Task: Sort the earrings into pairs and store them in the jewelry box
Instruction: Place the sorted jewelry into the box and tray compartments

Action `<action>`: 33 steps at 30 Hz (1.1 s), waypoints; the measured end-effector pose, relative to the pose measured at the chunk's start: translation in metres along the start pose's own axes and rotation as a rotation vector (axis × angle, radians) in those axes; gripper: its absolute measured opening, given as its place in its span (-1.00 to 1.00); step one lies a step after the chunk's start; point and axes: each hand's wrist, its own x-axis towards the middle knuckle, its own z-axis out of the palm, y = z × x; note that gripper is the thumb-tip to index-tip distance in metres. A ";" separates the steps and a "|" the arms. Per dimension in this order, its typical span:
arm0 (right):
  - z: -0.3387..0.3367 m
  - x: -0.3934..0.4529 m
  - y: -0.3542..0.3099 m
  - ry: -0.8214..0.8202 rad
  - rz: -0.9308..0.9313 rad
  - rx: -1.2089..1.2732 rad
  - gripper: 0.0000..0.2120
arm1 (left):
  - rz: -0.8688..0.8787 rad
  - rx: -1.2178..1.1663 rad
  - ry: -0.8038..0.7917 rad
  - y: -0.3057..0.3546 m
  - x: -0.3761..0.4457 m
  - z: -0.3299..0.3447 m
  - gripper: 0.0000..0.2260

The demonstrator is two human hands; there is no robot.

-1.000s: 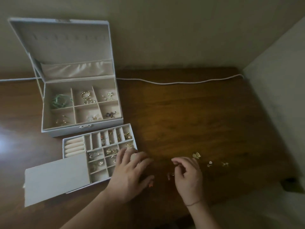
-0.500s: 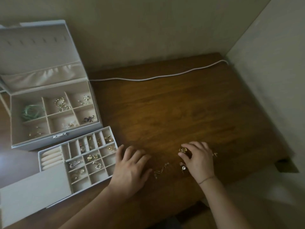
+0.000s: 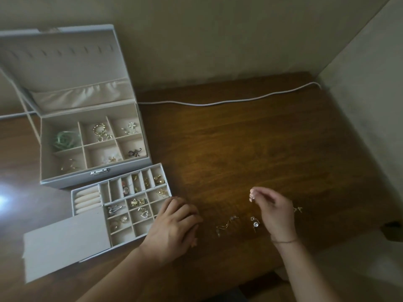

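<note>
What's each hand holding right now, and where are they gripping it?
The right hand pinches a small earring at its fingertips; which part is too small to tell. The left hand rests on the table, holding nothing.

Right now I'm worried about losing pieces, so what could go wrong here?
The earring pinched in the right hand is lifted above the table; a loose grip could drop it. The left hand rests beside the tray and could nudge it. The gold piece lies partly hidden behind the right hand.

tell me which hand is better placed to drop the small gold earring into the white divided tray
Right, probably. The right hand already pinches the small gold earring above the table. The left hand rests at the white divided tray, nearer but empty.
</note>
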 end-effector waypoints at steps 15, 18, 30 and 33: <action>0.145 -0.048 -0.103 -0.503 0.136 0.219 -0.89 | -0.444 0.223 0.149 -0.064 -0.076 -0.069 -0.76; 0.184 -0.054 -0.115 -0.525 0.085 0.097 -0.92 | -0.543 0.304 0.144 -0.070 -0.077 -0.074 -0.71; 0.256 -0.061 -0.126 -0.484 -0.058 -0.189 -0.89 | -0.674 0.194 0.183 -0.077 -0.078 -0.072 -0.72; 0.251 -0.064 -0.126 -0.487 -0.146 -0.306 -0.87 | -0.680 0.181 0.185 -0.077 -0.077 -0.072 -0.72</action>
